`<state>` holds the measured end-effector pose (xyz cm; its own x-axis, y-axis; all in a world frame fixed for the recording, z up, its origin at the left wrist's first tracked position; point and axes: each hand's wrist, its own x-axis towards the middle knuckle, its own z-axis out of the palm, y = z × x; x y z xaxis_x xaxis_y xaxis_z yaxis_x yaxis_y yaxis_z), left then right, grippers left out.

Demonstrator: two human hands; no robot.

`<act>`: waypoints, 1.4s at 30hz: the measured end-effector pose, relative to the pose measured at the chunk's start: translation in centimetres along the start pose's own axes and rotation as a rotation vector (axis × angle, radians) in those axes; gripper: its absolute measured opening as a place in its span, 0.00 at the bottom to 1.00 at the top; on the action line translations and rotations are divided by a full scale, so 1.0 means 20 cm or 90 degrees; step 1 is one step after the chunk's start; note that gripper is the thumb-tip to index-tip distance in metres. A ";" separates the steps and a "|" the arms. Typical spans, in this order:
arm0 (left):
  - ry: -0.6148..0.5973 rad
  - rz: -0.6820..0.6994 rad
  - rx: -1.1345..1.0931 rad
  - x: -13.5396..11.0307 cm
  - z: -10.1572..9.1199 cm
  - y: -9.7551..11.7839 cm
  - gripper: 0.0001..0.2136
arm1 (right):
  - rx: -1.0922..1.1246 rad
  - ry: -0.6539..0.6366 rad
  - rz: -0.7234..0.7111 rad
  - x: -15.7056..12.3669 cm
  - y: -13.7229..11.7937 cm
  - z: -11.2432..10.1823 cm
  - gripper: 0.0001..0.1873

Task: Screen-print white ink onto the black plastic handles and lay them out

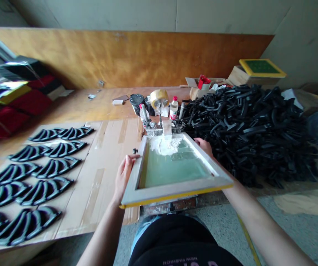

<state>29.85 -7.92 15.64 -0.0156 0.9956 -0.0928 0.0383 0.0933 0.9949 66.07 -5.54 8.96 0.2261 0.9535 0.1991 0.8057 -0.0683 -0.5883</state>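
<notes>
A screen printing frame (175,190) with a pale wooden rim and green mesh is in front of me, clamped at its far end and tilted. White ink (166,146) lies on the mesh near the clamp (155,130). My left hand (125,170) grips the frame's left side, one finger along the rim beside a small black knob (135,150). At the frame's far right side is my right hand (204,146), its fingers curled at the rim and partly hidden behind it. What lies under the frame is hidden.
Black fan-shaped parts (45,192) lie in rows on cardboard (100,147) at the left. A large heap of black plastic parts (247,129) stands close on the right. Behind the clamp are a tape roll (159,98), a bottle (173,108) and a dark tub (137,101).
</notes>
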 end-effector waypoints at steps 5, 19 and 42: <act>-0.077 -0.140 0.044 -0.09 -0.02 -0.32 0.34 | -0.065 0.099 -0.176 0.14 -0.24 0.02 0.29; -0.065 -0.157 0.048 -0.04 0.01 -0.56 0.34 | -0.224 -0.172 -0.408 -0.01 -0.46 0.24 0.04; -0.060 -0.198 0.017 -0.11 0.00 -0.20 0.38 | -0.136 -0.159 -0.309 0.23 -0.58 0.09 0.34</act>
<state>29.67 -10.41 11.93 0.0617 0.9158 -0.3968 0.0730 0.3924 0.9169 56.83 0.15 15.27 -0.3116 0.9290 0.1997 0.8832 0.3607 -0.2997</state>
